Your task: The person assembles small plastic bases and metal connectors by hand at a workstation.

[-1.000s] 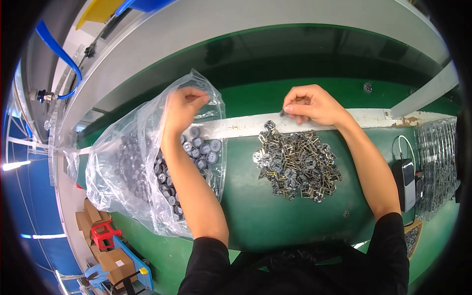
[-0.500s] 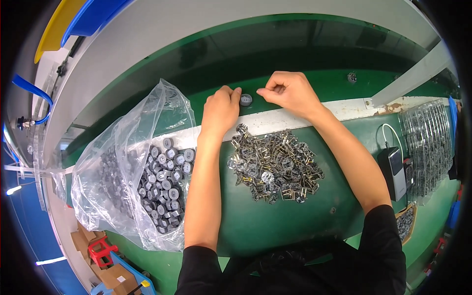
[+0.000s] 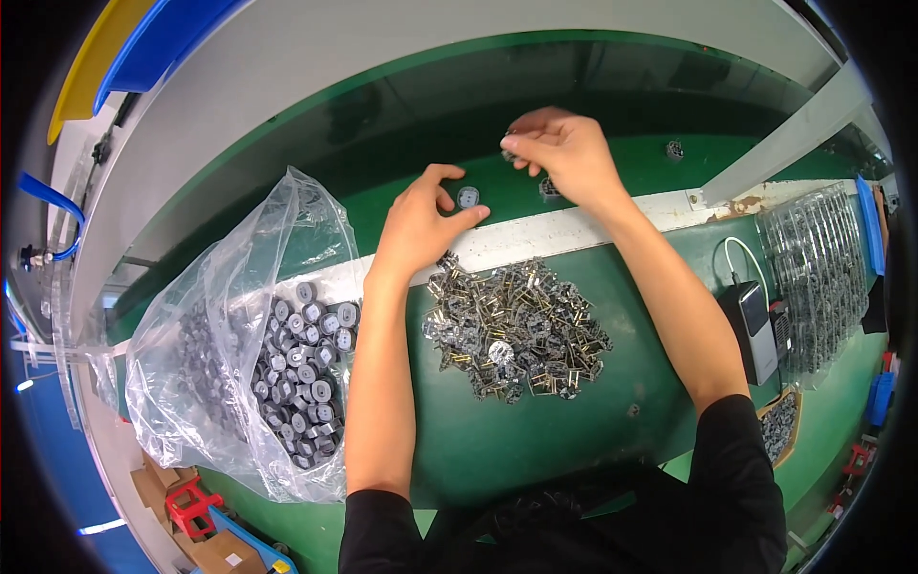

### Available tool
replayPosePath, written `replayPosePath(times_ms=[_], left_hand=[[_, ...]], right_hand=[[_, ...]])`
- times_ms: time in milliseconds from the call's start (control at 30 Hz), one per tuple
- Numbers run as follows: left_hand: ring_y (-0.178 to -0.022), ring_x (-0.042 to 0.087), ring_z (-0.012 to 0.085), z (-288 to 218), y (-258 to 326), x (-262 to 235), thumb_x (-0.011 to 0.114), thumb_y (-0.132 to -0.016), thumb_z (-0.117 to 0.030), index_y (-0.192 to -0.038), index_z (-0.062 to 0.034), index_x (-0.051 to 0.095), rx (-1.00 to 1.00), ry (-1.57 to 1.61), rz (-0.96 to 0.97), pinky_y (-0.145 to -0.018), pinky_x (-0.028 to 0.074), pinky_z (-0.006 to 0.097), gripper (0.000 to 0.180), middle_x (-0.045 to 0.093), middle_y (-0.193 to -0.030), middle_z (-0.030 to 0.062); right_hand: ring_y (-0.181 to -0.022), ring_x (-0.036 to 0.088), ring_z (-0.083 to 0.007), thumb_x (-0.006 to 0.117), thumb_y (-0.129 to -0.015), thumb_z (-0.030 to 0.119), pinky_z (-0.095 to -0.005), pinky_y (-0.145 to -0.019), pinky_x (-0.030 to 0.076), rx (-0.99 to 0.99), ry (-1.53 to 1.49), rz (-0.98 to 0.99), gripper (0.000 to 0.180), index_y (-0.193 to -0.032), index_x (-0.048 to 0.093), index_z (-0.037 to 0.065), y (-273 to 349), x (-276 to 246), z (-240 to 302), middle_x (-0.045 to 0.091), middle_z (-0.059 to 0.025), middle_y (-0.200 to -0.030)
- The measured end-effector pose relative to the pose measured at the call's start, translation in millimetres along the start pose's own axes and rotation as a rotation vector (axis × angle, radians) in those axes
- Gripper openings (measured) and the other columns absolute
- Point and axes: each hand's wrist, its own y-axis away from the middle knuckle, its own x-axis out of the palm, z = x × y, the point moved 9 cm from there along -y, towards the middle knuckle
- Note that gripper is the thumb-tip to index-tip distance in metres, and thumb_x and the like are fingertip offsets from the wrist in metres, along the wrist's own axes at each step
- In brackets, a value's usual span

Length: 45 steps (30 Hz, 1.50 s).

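On the green strip beyond the white ledge lies a round grey plastic cap [image 3: 468, 197]. My left hand [image 3: 419, 222] is beside it, thumb and forefinger spread around the cap without closing on it. Farther right and slightly raised, my right hand [image 3: 566, 158] pinches a small dark part [image 3: 510, 153], partly hidden by the fingers. Just under that hand another small dark part [image 3: 548, 187] rests on the strip. Nearer me, a heap of small clear and dark parts with brass-coloured pins [image 3: 516, 325] lies on the green table between my forearms.
A clear plastic bag [image 3: 206, 383] spills grey caps [image 3: 311, 368] left of my left forearm. Right of my right arm are a power bank [image 3: 754, 330] with a white cable and clear trays [image 3: 813, 287] of parts. A lone small part [image 3: 675, 149] sits far right on the strip.
My left fingers have spread apart around the grey cap. My right hand has lifted away from me and now shows a small dark part in its pinch; another part shows beneath it.
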Motion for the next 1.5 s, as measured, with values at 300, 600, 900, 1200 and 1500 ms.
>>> replayPosePath(times_ms=[300, 600, 900, 1200, 1500], left_hand=[[-0.068, 0.062, 0.0249, -6.8, -2.8, 4.1, 0.084, -0.071, -0.023, -0.097, -0.0015, 0.066, 0.036, -0.081, -0.068, -0.062, 0.049, 0.037, 0.038, 0.061, -0.077, 0.0085], [-0.062, 0.060, 0.0240, -11.3, 0.2, 3.1, 0.086, -0.066, -0.026, -0.084, -0.0009, 0.064, 0.142, -0.201, -0.222, -0.058, 0.048, 0.036, 0.038, 0.059, -0.068, 0.0095], [-0.067, 0.058, 0.0238, -10.6, -3.8, 8.2, 0.086, -0.066, -0.014, -0.090, 0.0004, 0.069, 0.152, -0.026, -0.091, -0.062, 0.048, 0.037, 0.033, 0.059, -0.075, 0.0097], [-0.062, 0.052, 0.0168, -12.6, -4.1, 5.5, 0.087, -0.066, -0.013, -0.090, 0.0000, 0.073, 0.155, -0.079, -0.152, -0.060, 0.046, 0.033, 0.031, 0.056, -0.071, 0.0057], [-0.065, 0.057, 0.0142, 2.4, -2.0, 0.5, 0.080, -0.077, -0.011, -0.097, 0.0015, 0.070, 0.086, 0.148, -0.241, -0.062, 0.048, 0.029, 0.026, 0.062, -0.078, 0.0077]], right_hand=[[-0.070, 0.066, -0.0166, 0.074, -0.083, 0.009, -0.0300, -0.064, 0.052, -0.142, 0.526, 0.062, 0.013, -0.089, 0.069, -0.002, 22.3, 42.1, -5.7, 0.066, -0.0085, -0.081], [-0.072, 0.065, -0.0249, 0.069, -0.084, 0.009, -0.0364, -0.065, 0.051, -0.208, 0.684, 0.158, 0.010, -0.087, 0.067, -0.001, 24.9, 51.8, -6.9, 0.064, -0.0104, -0.084], [-0.081, 0.063, -0.0312, 0.063, -0.084, 0.008, -0.0434, -0.066, 0.050, -0.411, 1.053, 0.176, 0.004, -0.085, 0.061, 0.005, 32.3, 64.2, 4.1, 0.060, -0.0087, -0.084], [-0.082, 0.063, -0.0263, 0.066, -0.081, 0.011, -0.0419, -0.065, 0.052, -0.514, 1.076, 0.196, 0.008, -0.078, 0.061, 0.005, 28.6, 70.3, 6.6, 0.061, -0.0061, -0.083], [-0.091, 0.065, -0.0316, 0.064, -0.084, 0.017, -0.0433, -0.077, 0.055, -0.405, 1.139, -0.049, 0.016, -0.094, 0.065, 0.004, 14.9, 36.5, -7.4, 0.066, -0.0117, -0.096]])
